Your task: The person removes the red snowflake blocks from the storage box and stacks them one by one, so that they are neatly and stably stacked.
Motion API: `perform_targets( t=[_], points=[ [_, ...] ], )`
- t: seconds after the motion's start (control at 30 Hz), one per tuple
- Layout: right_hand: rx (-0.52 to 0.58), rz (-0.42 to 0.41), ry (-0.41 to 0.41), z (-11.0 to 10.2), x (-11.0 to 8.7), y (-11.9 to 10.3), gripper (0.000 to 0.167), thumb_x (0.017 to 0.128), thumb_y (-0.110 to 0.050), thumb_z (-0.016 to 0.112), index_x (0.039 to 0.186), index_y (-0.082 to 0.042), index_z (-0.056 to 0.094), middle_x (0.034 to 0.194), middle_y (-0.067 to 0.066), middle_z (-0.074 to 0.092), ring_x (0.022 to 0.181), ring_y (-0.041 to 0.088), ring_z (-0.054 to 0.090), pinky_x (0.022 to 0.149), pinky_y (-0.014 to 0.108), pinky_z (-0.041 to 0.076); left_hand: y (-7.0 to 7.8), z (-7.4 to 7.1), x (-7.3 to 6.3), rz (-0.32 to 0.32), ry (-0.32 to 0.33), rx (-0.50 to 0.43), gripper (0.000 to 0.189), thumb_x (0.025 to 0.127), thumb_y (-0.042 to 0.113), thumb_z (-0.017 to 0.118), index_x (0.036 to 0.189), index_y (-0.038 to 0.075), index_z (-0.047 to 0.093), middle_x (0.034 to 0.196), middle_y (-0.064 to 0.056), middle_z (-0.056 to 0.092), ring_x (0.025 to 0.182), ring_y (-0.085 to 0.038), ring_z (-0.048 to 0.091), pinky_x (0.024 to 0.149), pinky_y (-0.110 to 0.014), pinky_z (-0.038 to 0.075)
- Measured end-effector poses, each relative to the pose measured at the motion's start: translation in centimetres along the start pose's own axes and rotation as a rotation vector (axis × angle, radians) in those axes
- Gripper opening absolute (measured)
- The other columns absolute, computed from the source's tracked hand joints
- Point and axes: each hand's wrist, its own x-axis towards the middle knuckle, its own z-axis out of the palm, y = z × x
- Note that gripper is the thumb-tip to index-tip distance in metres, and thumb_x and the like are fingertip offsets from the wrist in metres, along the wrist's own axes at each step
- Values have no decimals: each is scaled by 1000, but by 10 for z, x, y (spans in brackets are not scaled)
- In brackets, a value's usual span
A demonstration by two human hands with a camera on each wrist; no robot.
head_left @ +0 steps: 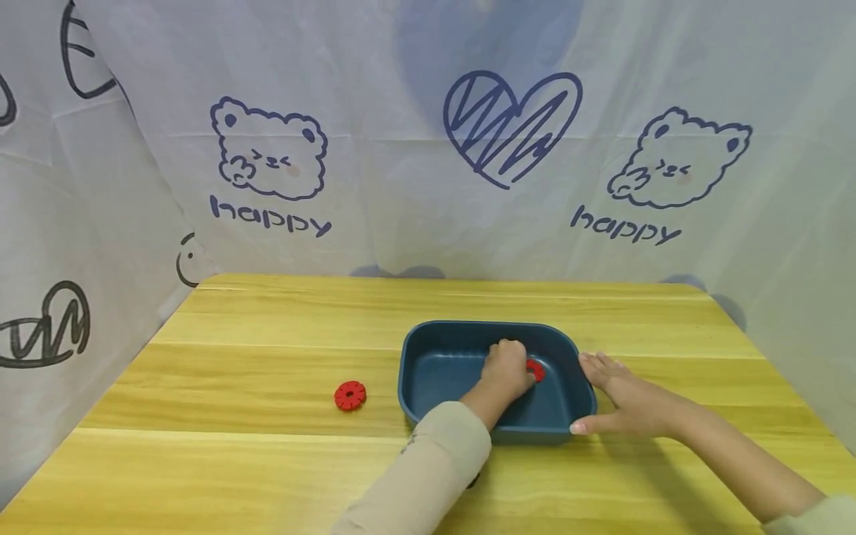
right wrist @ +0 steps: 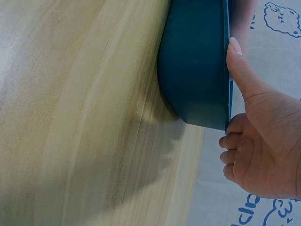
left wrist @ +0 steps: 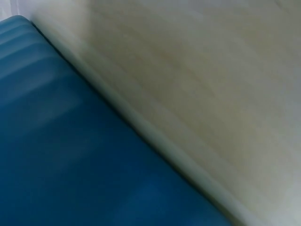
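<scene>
A dark blue rectangular box (head_left: 428,422) stands on the wooden table. My left hand (head_left: 506,369) reaches down inside it, fingers curled, pinching a red notched plastic disc (head_left: 537,370); the hand covers part of that disc. At the box's right end my right hand (head_left: 631,401) rests against the rim, thumb at the front corner and fingers spread toward the back. The right wrist view has this hand (right wrist: 265,150) with its thumb on the rim of the box (right wrist: 195,70). Only the box wall (left wrist: 70,141) and table appear in the left wrist view, without the hand.
A second red notched disc (head_left: 350,395) lies on the table (head_left: 267,461) left of the box. White cloth (head_left: 388,163) with drawn bears and a heart hangs behind the table and along its sides. Beneath the left sleeve (head_left: 428,461) a small dark thing shows, its kind unclear.
</scene>
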Motion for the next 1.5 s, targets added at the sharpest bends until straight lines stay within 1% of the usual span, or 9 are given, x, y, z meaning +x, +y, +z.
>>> perform_targets(
  t=[0.13,0.3,0.43,0.67,0.73,0.83,0.97,1.23,1.5],
  points=[
    [8,11,-7,0,-1,0,106,75,-54,68,141,13,19,146,36,17,132,58,10,101,71,18,-4,-4,0,31,-6,-35,27,79,32,71,70,9,59,79,-3,59,72,-16,55,56,-23,45],
    [5,3,3,0,-1,0,106,75,-53,68,141,14,19,146,36,17,132,58,10,101,70,17,-12,-10,-3,38,-27,-163,34,79,30,73,62,8,52,62,1,45,57,-13,44,49,-22,36],
    [-1,-7,7,0,-1,0,105,76,-52,68,141,13,20,146,35,18,132,58,11,101,71,18,-18,-13,-6,44,-30,-211,37,79,29,73,60,7,50,60,0,43,55,-13,42,47,-21,34],
    [-3,-8,7,1,-1,0,105,75,-53,68,141,13,20,146,35,18,132,58,11,101,71,18,-32,-15,-11,123,10,-181,39,80,25,70,55,7,45,64,0,41,60,-12,38,51,-20,32],
    [1,-11,7,2,0,0,106,75,-53,68,141,14,20,146,36,18,132,58,11,101,71,17,-37,-16,-13,154,32,-205,33,80,24,71,60,5,53,67,-1,44,63,-12,39,53,-19,34],
    [10,-11,5,2,-1,-1,106,75,-53,68,141,14,19,146,36,17,132,58,10,101,71,16,-43,-18,-16,220,72,-252,24,79,24,72,77,0,66,75,-4,54,71,-13,47,59,-18,41],
    [8,-11,8,1,-1,-1,105,75,-52,68,141,14,20,146,36,18,132,58,10,101,71,16,-48,-24,-21,304,115,-287,30,80,25,73,96,0,70,90,-8,62,82,-15,54,68,-17,47],
    [7,-14,10,2,0,-1,106,75,-53,68,141,15,20,146,36,17,132,58,10,101,71,15,-62,-31,-29,419,183,-338,31,80,22,73,100,-1,69,92,-9,62,82,-17,56,69,-17,48],
    [14,-13,7,2,1,0,106,75,-52,69,140,15,19,146,36,16,132,58,9,101,71,15,-76,-35,-37,483,274,-371,30,79,20,73,100,-1,68,92,-9,61,83,-18,59,71,-19,51]
  ],
)
